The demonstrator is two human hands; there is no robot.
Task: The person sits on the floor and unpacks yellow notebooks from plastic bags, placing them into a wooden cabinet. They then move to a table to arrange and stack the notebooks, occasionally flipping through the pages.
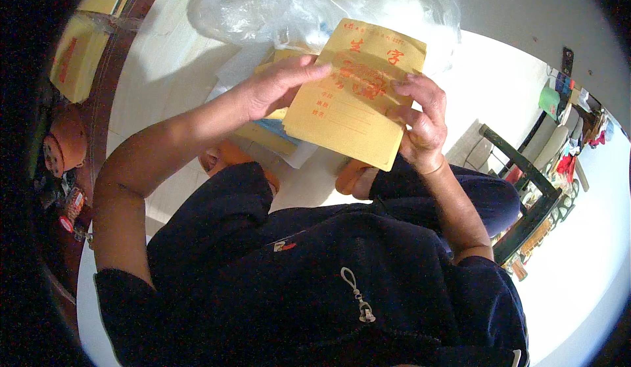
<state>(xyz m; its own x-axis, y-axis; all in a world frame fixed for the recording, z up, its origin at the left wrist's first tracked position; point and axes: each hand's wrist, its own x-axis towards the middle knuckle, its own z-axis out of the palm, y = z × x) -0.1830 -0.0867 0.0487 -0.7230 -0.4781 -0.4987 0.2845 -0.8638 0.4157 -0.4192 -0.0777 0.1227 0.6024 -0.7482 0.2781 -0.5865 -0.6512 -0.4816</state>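
Observation:
A stack of yellow exercise books with red print on the top cover is held up in front of me, tilted a little. My left hand grips its left edge, thumb over the cover and the other fingers hidden beneath. At the right edge, my right hand has bent fingers on the cover, with the rest of the hand round the side. Below and behind the stack, more yellow books lie on the floor, partly covered by my left hand and the held stack.
Crumpled clear plastic wrapping lies on the floor ahead. Another yellow pack rests at the far left on a dark red surface, near an orange pot-like object. On the right stand a dark frame and a cluttered shelf. My orange slippers are below.

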